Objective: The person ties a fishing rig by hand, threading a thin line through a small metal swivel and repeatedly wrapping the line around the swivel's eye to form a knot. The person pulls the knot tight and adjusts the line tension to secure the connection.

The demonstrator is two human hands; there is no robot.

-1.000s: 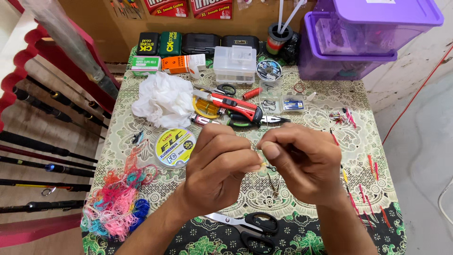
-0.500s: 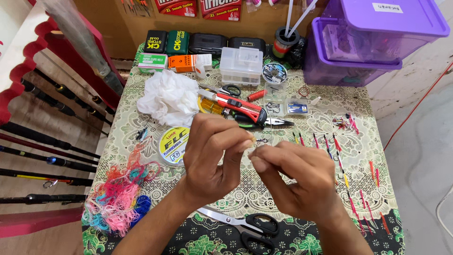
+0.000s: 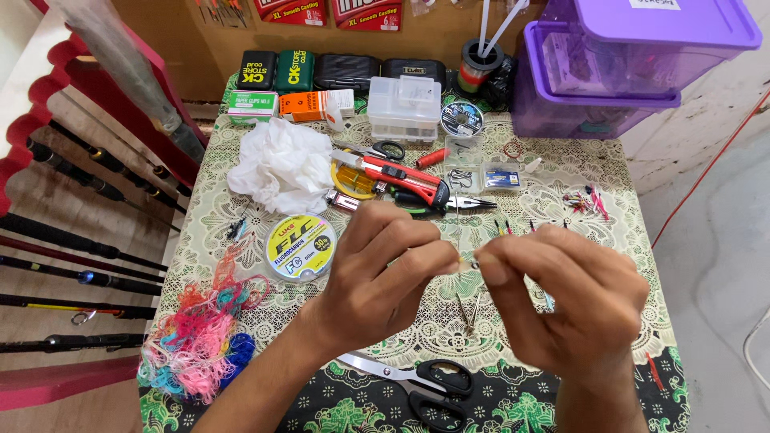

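Note:
My left hand point(image 3: 381, 277) and my right hand point(image 3: 565, 301) meet above the middle of the patterned tablecloth point(image 3: 561, 200). Their fingertips pinch a tiny pale piece of fishing tackle point(image 3: 472, 262) between them; it is too small to tell its shape. A round yellow spool of fishing line point(image 3: 300, 247) lies just left of my left hand. Black-handled scissors point(image 3: 421, 381) lie on the cloth below my wrists. A few thin hooks point(image 3: 470, 311) rest on the cloth under my hands.
A crumpled white tissue point(image 3: 277, 168), red pliers point(image 3: 401, 178), a clear compartment box point(image 3: 404, 108), small dark cases point(image 3: 345, 72) and purple tubs point(image 3: 634, 64) fill the far side. Tangled coloured threads point(image 3: 204, 337) lie at the left edge. Fishing rods point(image 3: 80, 240) lean on the left.
My view has shifted slightly; both hands stay pinched together over the cloth, with the fingers working the small piece. Nothing on the table has moved.

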